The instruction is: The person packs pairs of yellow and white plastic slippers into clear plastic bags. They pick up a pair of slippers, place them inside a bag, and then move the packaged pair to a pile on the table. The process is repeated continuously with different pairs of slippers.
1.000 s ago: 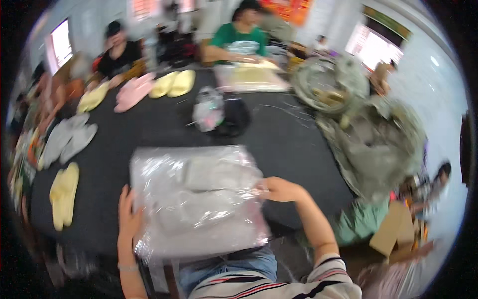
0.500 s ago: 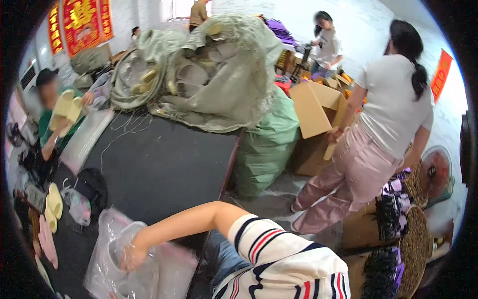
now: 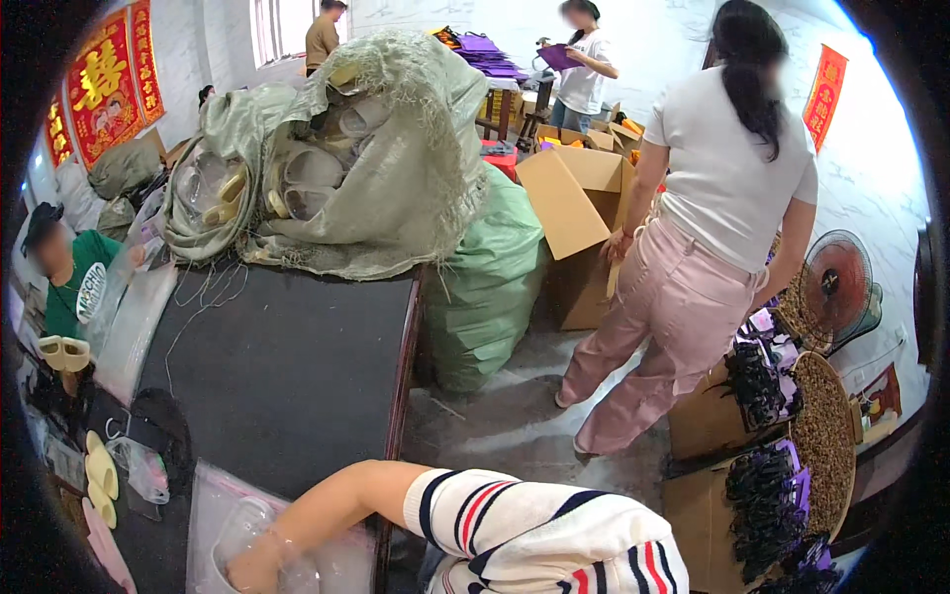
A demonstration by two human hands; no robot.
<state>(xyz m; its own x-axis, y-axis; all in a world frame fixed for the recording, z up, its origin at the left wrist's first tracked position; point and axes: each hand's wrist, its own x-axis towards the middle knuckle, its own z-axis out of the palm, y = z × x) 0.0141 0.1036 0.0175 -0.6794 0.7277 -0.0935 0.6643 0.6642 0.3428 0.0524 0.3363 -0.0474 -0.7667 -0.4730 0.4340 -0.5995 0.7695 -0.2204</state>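
At the lower left of the table, my right hand (image 3: 255, 570) reaches down into a pale, see-through slipper (image 3: 237, 530). Its fingers are hidden by the slipper and the bottom edge of the picture, so their grip does not show. Clear plastic bags (image 3: 346, 562) lie under and around the slipper. Beside them on the left are a clear bag with small coloured contents (image 3: 146, 473), a pair of pale yellow slippers (image 3: 101, 470) and a pink slipper (image 3: 107, 549). My left hand is out of sight.
The dark table (image 3: 282, 346) carries large sacks of slippers (image 3: 396, 188) at its far end. A green sack (image 3: 485, 297) and an open carton (image 3: 564, 203) stand beyond its right edge. One person (image 3: 727, 148) stands by the carton; another (image 3: 74, 267) sits across the table.
The view has shifted, so my right arm and the slipper appear lower. My right hand stays in the slipper. The person across the table has lowered the pale yellow slippers.
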